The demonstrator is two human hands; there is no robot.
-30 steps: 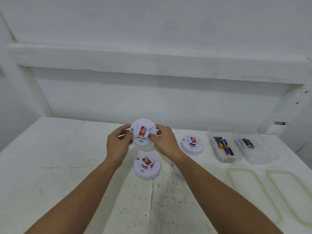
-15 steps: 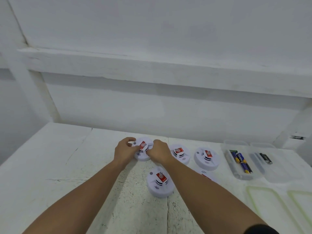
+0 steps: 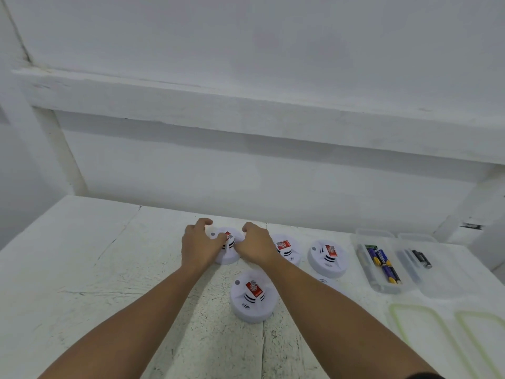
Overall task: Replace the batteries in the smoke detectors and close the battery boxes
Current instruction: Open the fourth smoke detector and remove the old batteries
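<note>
The left hand (image 3: 198,247) and right hand (image 3: 257,248) cover much of the far white round plastic smoke detector (image 3: 231,257). The right forearm (image 3: 328,302) hides most of another white detector (image 3: 324,281). Two green-rimmed clear lids (image 3: 423,335) are cut off at the near right. Print on the blue batteries (image 3: 382,262) is illegible.

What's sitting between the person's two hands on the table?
In the head view, one white smoke detector lies between the left hand and right hand.

— What stood behind the worktop (image 3: 82,269)?
— A white wall (image 3: 246,36), a thick beam (image 3: 246,110) across it, and a post (image 3: 62,154) by the far left corner.
— And its surface?
— White paint, scuffed and cracked, evenly lit.
</note>
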